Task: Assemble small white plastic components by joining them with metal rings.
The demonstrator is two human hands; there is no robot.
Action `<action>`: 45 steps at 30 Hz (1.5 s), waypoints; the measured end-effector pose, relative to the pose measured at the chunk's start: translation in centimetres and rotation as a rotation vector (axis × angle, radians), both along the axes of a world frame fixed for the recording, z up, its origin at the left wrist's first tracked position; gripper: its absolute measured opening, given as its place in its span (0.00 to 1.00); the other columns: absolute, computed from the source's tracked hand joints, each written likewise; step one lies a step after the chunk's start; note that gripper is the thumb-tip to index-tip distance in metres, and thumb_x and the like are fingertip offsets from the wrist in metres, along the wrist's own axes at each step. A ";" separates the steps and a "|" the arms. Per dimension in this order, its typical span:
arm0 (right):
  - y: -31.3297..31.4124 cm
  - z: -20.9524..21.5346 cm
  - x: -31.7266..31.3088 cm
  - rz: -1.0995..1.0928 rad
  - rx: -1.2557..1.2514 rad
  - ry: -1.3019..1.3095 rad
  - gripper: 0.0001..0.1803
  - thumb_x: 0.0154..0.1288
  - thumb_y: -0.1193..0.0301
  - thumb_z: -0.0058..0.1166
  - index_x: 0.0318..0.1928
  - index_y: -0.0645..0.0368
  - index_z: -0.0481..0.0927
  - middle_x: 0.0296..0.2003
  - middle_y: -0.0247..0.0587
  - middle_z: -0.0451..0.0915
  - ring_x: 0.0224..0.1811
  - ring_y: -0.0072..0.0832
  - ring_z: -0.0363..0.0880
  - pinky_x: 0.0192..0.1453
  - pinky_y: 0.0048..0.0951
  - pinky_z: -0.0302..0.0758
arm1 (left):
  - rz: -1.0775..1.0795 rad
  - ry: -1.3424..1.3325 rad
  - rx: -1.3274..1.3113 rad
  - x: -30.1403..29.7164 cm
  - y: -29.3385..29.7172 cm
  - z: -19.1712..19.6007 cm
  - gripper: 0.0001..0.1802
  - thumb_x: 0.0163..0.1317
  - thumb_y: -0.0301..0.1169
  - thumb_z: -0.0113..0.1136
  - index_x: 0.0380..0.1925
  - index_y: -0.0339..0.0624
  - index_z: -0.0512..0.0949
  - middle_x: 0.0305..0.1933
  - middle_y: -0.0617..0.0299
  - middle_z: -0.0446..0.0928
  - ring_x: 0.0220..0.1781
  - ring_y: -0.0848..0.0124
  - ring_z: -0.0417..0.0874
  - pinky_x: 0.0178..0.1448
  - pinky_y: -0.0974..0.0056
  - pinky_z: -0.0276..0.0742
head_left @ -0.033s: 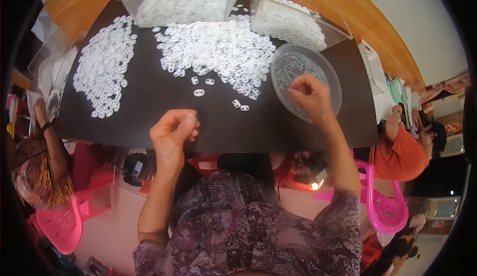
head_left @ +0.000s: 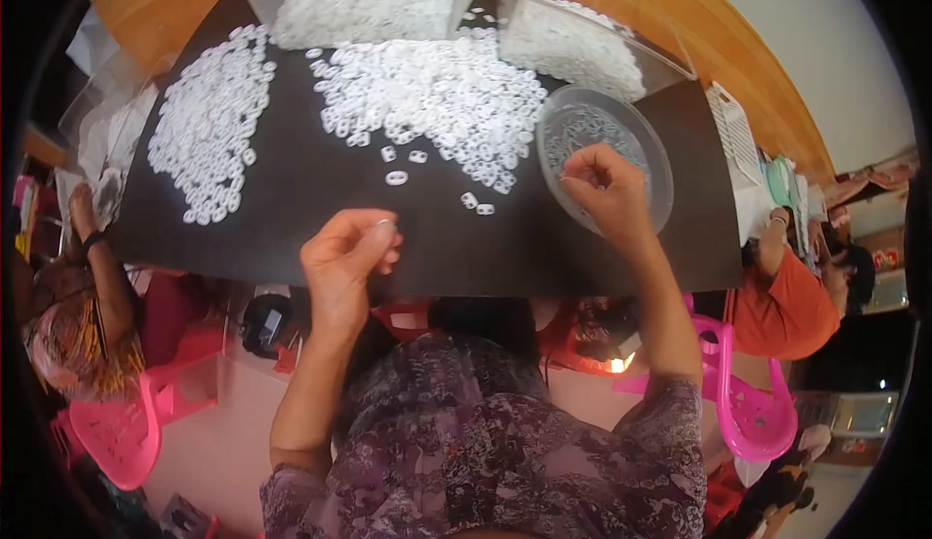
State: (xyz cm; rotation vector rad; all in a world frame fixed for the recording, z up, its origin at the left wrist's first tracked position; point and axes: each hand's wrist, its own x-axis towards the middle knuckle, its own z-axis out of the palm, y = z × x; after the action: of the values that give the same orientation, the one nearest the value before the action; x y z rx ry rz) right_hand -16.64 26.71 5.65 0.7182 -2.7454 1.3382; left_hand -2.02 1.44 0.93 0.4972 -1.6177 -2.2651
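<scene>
At the front of the dark table, my left hand (head_left: 345, 252) is closed, pinching a small white piece (head_left: 386, 221) between thumb and forefinger; most of the piece is hidden. My right hand (head_left: 614, 189) is over a round clear bowl (head_left: 664, 165) holding many small, thin greyish parts (head_left: 575, 129). Its thumb and forefinger are pressed together, and whatever they hold is too small to make out. Beyond my hands lies a wide heap of white oval pieces with two holes (head_left: 417, 87). Several loose white pieces (head_left: 396, 178) lie between the heap and my hands.
Another pile of white pieces (head_left: 209, 131) covers the table's left side. Two clear bins full of white pieces, a large bin (head_left: 364, 15) and a smaller bin (head_left: 573, 44), stand at the back. Other people sit left (head_left: 83, 335) and right (head_left: 786, 296), near pink chairs (head_left: 757, 422).
The whole view has shifted slightly. Both hands keep the same pinched poses in nearly the same places.
</scene>
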 end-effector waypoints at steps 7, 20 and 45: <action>-8.8 -1.2 4.3 0.460 -0.276 -0.162 0.06 0.55 0.82 0.56 0.34 0.63 0.80 0.33 0.33 0.78 0.37 0.17 0.74 0.41 0.18 0.69 | -0.100 0.072 0.138 0.0 0.9 1.0 0.08 0.60 0.25 0.58 0.38 0.31 0.78 0.29 0.60 0.79 0.26 0.79 0.76 0.29 0.76 0.71; -12.7 -1.4 5.8 0.376 -0.256 -0.465 0.07 0.54 0.80 0.59 0.35 0.62 0.78 0.31 0.31 0.78 0.34 0.14 0.75 0.38 0.16 0.71 | -0.054 0.049 -0.008 1.2 -0.5 0.5 0.10 0.61 0.27 0.58 0.40 0.33 0.78 0.30 0.65 0.77 0.28 0.81 0.74 0.31 0.78 0.69; -13.6 -1.8 6.4 0.394 -0.215 -0.461 0.07 0.53 0.80 0.58 0.34 0.62 0.78 0.30 0.31 0.79 0.32 0.14 0.75 0.37 0.17 0.72 | 0.125 0.148 -0.653 1.5 -0.3 -0.5 0.04 0.59 0.21 0.58 0.33 0.31 0.78 0.23 0.65 0.71 0.24 0.80 0.71 0.27 0.74 0.67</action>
State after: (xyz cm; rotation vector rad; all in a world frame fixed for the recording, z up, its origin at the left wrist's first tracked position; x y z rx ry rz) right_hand -10.19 13.08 3.80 1.0962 -2.8028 2.0770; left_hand -0.56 1.14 0.47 0.2423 -2.0362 -1.5125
